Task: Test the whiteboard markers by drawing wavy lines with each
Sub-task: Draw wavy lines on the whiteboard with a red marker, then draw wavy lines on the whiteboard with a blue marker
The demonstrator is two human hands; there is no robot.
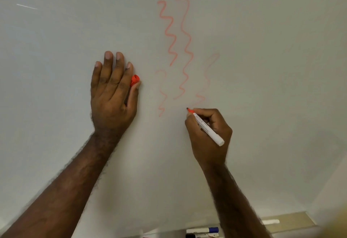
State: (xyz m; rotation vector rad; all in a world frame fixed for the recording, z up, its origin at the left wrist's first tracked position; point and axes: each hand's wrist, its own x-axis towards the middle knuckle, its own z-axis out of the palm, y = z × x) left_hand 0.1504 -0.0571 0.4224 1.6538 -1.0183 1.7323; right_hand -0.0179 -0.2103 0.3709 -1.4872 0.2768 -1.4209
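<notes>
Right hand [208, 132] grips a white-barrelled red marker [206, 128], its tip touching the glossy whiteboard [262, 50] at the foot of a faint red wavy line [207, 80]. Left hand [112, 91] lies flat on the board, fingers straight, thumb pinching the red cap [135, 80]. Further markers [202, 232] lie on the ledge below.
</notes>
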